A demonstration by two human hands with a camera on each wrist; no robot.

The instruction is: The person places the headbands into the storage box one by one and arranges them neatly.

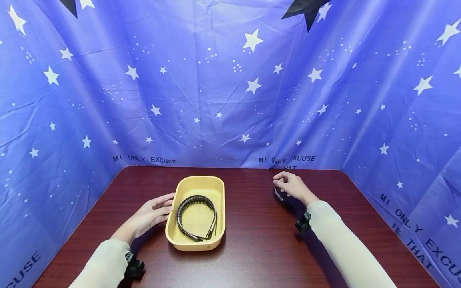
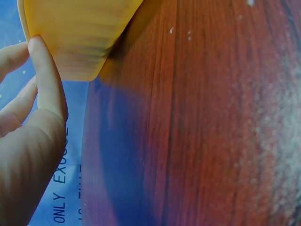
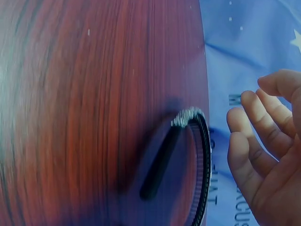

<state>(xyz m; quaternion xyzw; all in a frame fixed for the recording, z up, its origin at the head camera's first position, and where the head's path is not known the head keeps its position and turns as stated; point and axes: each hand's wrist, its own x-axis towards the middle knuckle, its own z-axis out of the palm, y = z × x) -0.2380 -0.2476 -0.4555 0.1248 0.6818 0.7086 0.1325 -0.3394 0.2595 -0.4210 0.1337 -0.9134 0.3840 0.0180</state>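
A yellow rectangular basin (image 1: 221, 208) stands left of the table's middle. Inside it lies black ridged headwear shaped like a headband (image 1: 187, 200), its tips toward the near end. My left hand (image 1: 153, 212) is at the basin's left side, fingertips and thumb touching the outer wall close under the rim. Over on the right, my right hand (image 1: 293, 188) hovers above another headband (image 3: 207, 160), black with a silvery sparkling stretch. In the right wrist view its loosely bent fingers (image 3: 265, 127) hold nothing and stand apart from that headband.
The dark red-brown wooden table (image 1: 252, 248) ends at a blue curtain (image 1: 223, 80) with white stars, which encloses the back and both sides. Black cameras are strapped to the left wrist (image 1: 134, 266) and right wrist (image 1: 303, 223).
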